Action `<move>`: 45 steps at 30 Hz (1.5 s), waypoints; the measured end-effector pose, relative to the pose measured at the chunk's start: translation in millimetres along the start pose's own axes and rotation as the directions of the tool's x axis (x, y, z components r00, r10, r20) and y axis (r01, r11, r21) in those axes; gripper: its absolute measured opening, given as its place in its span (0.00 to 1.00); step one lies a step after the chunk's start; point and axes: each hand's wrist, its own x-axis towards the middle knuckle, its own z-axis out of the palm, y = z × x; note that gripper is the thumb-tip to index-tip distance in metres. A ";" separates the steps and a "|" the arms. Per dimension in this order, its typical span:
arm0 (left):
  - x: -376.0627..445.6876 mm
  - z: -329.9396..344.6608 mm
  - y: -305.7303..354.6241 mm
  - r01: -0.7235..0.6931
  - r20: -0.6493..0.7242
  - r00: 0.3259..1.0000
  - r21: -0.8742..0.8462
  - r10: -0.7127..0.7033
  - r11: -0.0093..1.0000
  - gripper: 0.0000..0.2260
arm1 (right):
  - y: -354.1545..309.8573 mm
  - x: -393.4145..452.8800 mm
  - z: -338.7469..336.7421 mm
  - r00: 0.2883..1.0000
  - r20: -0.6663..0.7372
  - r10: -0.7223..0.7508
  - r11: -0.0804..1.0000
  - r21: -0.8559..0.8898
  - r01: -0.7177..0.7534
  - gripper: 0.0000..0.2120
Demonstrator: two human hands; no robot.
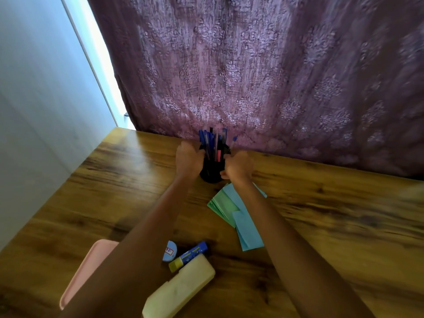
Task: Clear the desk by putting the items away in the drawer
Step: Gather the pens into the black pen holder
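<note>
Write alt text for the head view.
Both hands, left and right, grip a black pen holder full of pens at the back of a wooden desk. Nearer lie coloured papers, a glue stick, a cream case and a pink tray.

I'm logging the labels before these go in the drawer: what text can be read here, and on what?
Eraser: a red-framed white label with marks, too blurred to read.
Glue stick: pale print along the blue barrel, too blurred to read.
Pens, holder, papers, case: no text visible.
</note>
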 end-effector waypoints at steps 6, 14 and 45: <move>-0.8 -0.3 6.2 0.088 0.160 0.984 -0.035 -0.081 0.996 0.06 | -6.5 -2.9 -0.1 0.999 0.033 -0.013 0.994 0.108 0.009 0.09; -16.9 -4.7 54.8 -0.095 0.224 0.969 -0.071 0.109 0.993 0.10 | -22.4 -4.3 -47.7 0.998 -0.057 -0.037 0.988 0.147 0.045 0.16; -419.3 388.2 283.6 -0.190 0.802 0.516 -0.235 0.301 0.953 0.14 | 245.5 -90.6 -573.0 0.668 -0.640 0.380 0.924 0.292 -0.246 0.07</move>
